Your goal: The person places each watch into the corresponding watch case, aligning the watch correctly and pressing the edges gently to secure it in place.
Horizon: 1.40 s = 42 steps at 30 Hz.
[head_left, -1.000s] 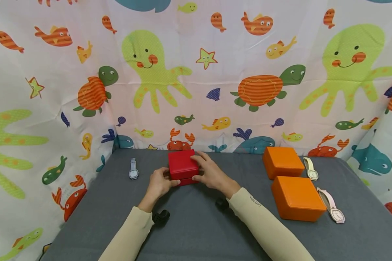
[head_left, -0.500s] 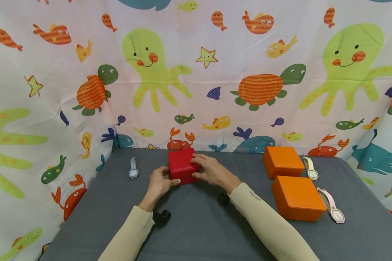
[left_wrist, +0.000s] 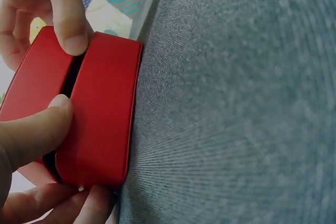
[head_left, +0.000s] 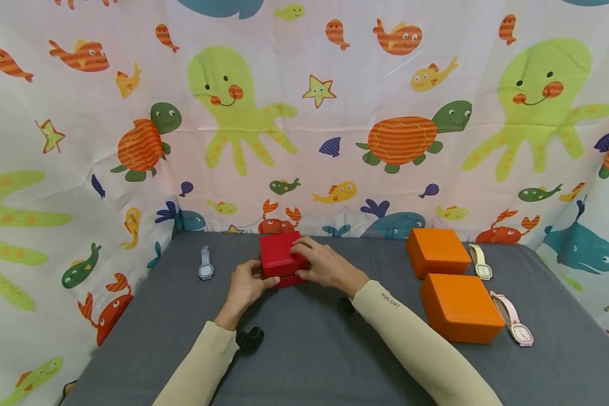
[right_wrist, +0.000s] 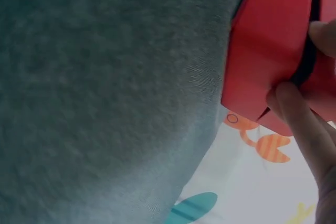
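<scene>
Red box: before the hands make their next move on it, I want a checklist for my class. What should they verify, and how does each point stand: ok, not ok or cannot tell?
1. Left hand holding the red box: ok, thumb at the seam.
2. Right hand holding it too: ok, from the opposite side.
3. Base resting on the table: ok.
4. Lid fully closed: not ok, a dark gap shows along the seam.
5. Contents known: cannot tell, the inside is hidden.
6. Nearby watch out of the way: ok, it lies apart, beyond the left hand.
</scene>
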Tool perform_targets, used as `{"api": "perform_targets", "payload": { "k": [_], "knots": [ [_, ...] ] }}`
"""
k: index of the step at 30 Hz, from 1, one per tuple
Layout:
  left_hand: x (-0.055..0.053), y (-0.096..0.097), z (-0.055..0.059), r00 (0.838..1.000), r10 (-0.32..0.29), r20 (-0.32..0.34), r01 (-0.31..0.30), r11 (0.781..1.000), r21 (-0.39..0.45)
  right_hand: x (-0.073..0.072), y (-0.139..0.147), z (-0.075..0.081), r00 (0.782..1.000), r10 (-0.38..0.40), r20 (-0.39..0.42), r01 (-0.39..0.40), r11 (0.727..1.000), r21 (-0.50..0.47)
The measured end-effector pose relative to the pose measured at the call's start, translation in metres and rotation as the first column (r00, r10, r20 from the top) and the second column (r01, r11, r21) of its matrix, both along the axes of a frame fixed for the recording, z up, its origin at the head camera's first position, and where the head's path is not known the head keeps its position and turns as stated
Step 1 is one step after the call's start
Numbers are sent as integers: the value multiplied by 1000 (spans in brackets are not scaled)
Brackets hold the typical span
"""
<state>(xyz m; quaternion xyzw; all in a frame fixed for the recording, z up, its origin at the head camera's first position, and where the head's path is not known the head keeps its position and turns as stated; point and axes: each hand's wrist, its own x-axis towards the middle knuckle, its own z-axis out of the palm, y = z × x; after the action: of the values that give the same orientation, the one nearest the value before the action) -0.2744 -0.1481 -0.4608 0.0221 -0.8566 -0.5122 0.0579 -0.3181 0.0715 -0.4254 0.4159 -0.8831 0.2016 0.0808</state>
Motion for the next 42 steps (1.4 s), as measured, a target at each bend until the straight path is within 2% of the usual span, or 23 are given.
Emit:
{"api": "perform_targets", "payload": {
  "k": [5,10,14,19,24,28,36,42],
  "knots": [
    [-1,0,0,1000,19,18,-19,1000,24,0,-1,-3,996,50,-76,-50,999,3],
    [-3,-1,0,999,36,39,-39,997,70,-2,0,-5,982,92,-166,-94,996,-6],
    [-4,-2,1,998,40,51,-44,996,74,-2,1,-4,983,89,-164,-91,996,-6],
    [-4,-3,0,997,36,66,-41,996,79,-5,0,3,992,73,-105,-74,997,-10],
    [-4,-2,0,997,32,77,-38,996,83,-8,-2,15,999,38,-16,-38,999,-5],
    [-4,-2,1,997,33,71,-38,996,75,-12,-3,25,999,8,48,-10,999,39],
    [-4,-1,2,996,27,83,-33,997,74,-28,-6,47,984,20,180,-24,1000,18],
    [-3,-1,2,996,34,78,-40,996,78,-44,-11,61,957,13,290,-14,1000,4]
  ]
}}
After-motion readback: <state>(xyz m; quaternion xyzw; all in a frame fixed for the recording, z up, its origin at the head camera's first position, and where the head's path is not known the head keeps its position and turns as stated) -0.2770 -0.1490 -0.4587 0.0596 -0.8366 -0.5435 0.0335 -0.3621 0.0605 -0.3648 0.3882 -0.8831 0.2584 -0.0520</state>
